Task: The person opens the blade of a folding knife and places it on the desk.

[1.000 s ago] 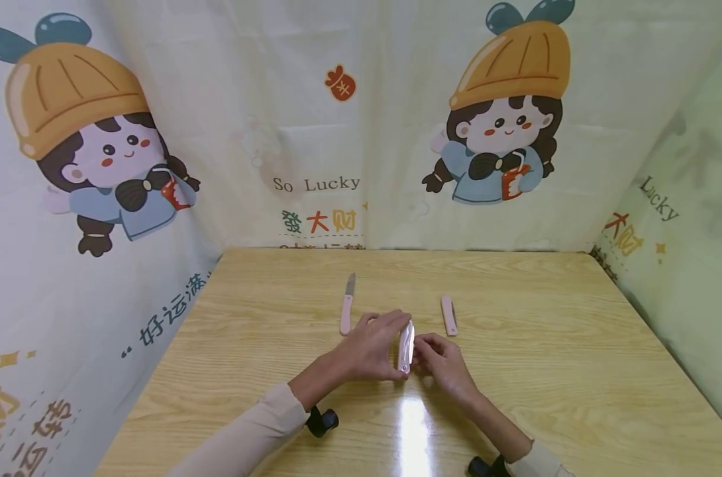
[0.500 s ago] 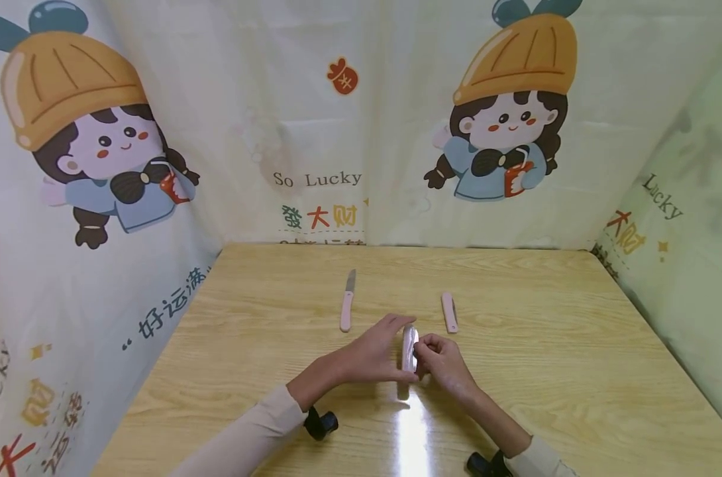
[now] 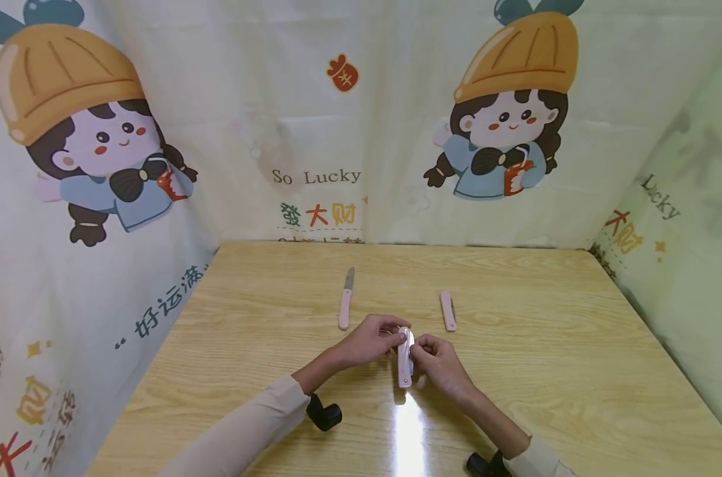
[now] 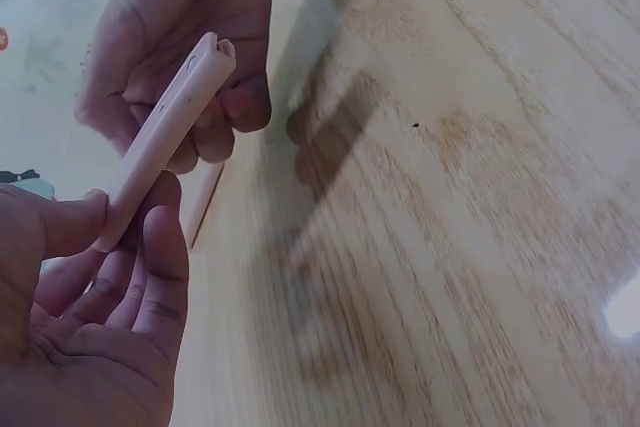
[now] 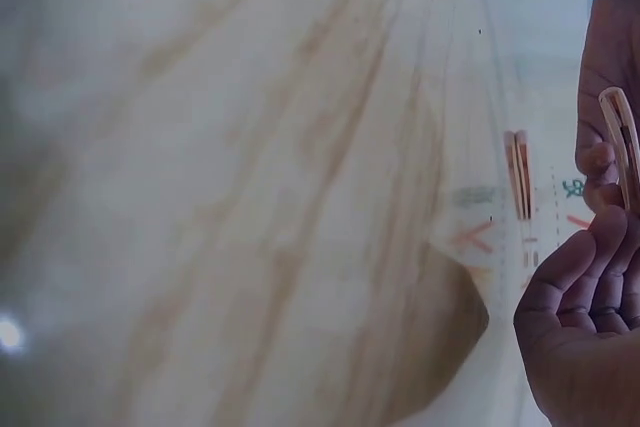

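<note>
The pink folding knife (image 3: 403, 368) should feel light, stiff and a little slippery; best held by the handle's broad sides, clear of the blade edge. My left grip (image 3: 369, 340) pinches its far end between thumb and fingers. My right grip (image 3: 441, 363) is curled in at its right side; whether it pinches the blade I can't tell. The knife is above the middle of the desk (image 3: 546, 358), long axis running near to far, riveted end nearest me.

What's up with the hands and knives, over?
Left hand holds pink knife above table. Right hand curled at its blade side. Open knife and folded knife lie beyond, clear of both.
</note>
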Tool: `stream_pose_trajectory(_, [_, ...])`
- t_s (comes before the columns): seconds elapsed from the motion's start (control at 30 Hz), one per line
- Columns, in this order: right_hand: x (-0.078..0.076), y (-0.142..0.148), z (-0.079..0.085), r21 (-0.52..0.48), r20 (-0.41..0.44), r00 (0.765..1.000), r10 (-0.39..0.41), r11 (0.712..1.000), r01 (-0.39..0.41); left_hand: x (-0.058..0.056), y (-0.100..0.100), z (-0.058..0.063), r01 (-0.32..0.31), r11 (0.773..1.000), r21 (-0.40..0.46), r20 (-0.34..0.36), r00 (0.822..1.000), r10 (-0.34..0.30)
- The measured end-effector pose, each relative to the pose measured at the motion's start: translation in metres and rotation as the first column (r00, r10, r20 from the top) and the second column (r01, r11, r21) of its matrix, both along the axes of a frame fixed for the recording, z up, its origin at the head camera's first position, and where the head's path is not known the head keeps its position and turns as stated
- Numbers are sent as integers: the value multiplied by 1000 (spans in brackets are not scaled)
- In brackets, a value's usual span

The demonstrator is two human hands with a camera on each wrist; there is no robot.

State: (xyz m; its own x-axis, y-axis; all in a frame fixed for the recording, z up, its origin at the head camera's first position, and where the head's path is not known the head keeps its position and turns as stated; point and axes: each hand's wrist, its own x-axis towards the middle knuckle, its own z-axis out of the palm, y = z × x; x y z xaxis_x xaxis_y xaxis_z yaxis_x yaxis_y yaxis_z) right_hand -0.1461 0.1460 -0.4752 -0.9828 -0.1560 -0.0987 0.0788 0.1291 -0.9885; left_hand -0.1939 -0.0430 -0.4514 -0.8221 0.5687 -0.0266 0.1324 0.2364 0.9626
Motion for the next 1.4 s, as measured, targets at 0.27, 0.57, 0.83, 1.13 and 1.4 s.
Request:
stream_pose_trajectory(0.27, [3,4,0,-15,26,999,-30,999,30,0,-4,2,-40,999,21,34,999,39])
stream_pose_trajectory(0.57, [2,9,-1,-56,-7,997,78,995,-78,4,-4,-1,-79,996,50,40,996,78])
stream_pose_trajectory(0.83, [2,11,-1,-53,-22,997,67,996,-68,13,-9,-5,-202,970,135,171,969,178])
stream_pose_trajectory(1.13, [0,14,0,-23,18,1000,25,999,-25,14,-22,2,26,937,-348,-621,742,-252])
stream_pose_trajectory(1.4, [0,12,-2,-62,46,997,57,997,-55,13,-23,-3,-128,846,-518,-843,242,-480])
